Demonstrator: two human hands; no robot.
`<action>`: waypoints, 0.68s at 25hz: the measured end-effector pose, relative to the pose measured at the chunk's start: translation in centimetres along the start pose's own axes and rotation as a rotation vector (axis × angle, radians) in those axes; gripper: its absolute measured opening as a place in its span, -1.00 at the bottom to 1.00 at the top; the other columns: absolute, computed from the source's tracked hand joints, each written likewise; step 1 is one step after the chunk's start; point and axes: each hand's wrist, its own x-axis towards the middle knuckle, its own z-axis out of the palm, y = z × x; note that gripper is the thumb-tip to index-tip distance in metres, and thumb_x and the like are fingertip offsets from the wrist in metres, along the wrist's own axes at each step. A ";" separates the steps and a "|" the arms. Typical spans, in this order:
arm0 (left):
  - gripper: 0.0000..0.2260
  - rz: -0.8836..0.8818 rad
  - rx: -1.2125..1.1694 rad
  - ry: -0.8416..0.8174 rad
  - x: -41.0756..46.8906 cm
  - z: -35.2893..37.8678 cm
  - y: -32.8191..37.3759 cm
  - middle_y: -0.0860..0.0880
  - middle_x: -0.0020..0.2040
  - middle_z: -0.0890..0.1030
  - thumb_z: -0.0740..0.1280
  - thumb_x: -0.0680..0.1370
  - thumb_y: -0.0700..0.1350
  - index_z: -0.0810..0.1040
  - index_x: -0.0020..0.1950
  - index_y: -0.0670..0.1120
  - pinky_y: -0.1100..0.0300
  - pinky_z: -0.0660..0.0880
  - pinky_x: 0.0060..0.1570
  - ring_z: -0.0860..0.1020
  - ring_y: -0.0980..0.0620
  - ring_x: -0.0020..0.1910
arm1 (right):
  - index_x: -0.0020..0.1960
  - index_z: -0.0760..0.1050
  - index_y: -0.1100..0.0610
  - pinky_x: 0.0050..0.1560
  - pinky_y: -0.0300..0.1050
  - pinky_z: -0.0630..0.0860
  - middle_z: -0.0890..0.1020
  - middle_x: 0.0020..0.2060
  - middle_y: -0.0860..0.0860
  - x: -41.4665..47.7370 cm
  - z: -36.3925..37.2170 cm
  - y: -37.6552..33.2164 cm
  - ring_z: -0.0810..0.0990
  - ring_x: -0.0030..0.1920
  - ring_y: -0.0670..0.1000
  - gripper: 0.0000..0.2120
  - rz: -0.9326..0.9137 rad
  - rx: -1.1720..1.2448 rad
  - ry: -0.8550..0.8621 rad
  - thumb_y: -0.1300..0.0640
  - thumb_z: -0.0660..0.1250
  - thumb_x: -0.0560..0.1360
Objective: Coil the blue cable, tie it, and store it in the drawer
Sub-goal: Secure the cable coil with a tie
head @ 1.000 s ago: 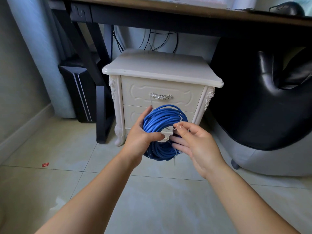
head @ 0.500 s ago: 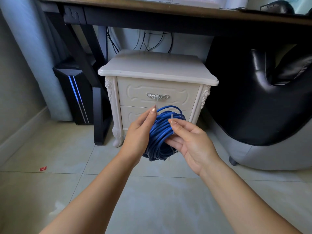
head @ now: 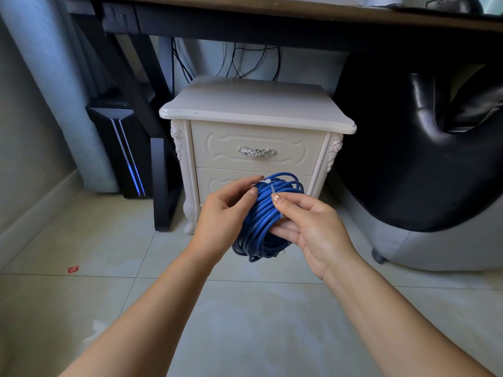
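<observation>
A coiled blue cable (head: 265,221) is held in the air in front of a white nightstand (head: 255,115). My right hand (head: 307,227) grips the coil's right side, thumb over the strands and fingers underneath. A thin white tie (head: 268,186) runs over the top of the coil. My left hand (head: 226,210) is at the coil's left side, its fingertips at the end of the tie. The nightstand's top drawer (head: 226,148) with a silver handle (head: 256,151) is closed. The lower drawer (head: 217,180) is partly hidden behind the hands and coil.
A dark desk (head: 272,20) spans above the nightstand, its black leg (head: 160,183) to the left. A black computer tower (head: 122,153) stands at the left, a black and grey chair (head: 424,164) at the right. Tiled floor (head: 245,322) lies below, with a small red scrap (head: 73,269).
The coil has turned more edge-on. My left hand let go of its grip on the coil and its fingertips moved up to the white tie. The view shifted slightly.
</observation>
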 end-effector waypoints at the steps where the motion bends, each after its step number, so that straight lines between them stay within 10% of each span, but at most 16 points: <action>1: -0.78 0.007 -0.002 -0.006 -0.1 -0.1 0.0 0.07 0.06 0.70 0.28 0.62 -0.22 0.65 0.15 -0.01 0.14 0.56 0.17 0.64 0.13 0.09 | -0.05 0.64 0.21 -0.04 -0.02 0.67 0.73 -0.09 0.18 0.0 0.0 -0.1 0.73 -0.08 0.14 -0.94 -0.005 -0.004 0.000 0.28 0.40 0.50; 17: -0.74 0.042 0.006 -0.038 -0.3 -0.2 0.2 0.14 0.01 0.70 0.25 0.63 -0.25 0.67 0.11 0.04 0.29 0.56 0.05 0.64 0.18 0.05 | -0.01 0.65 0.22 -0.05 -0.02 0.67 0.72 -0.06 0.20 -0.3 0.2 0.1 0.73 -0.06 0.16 -0.91 -0.032 -0.008 -0.008 0.29 0.39 0.51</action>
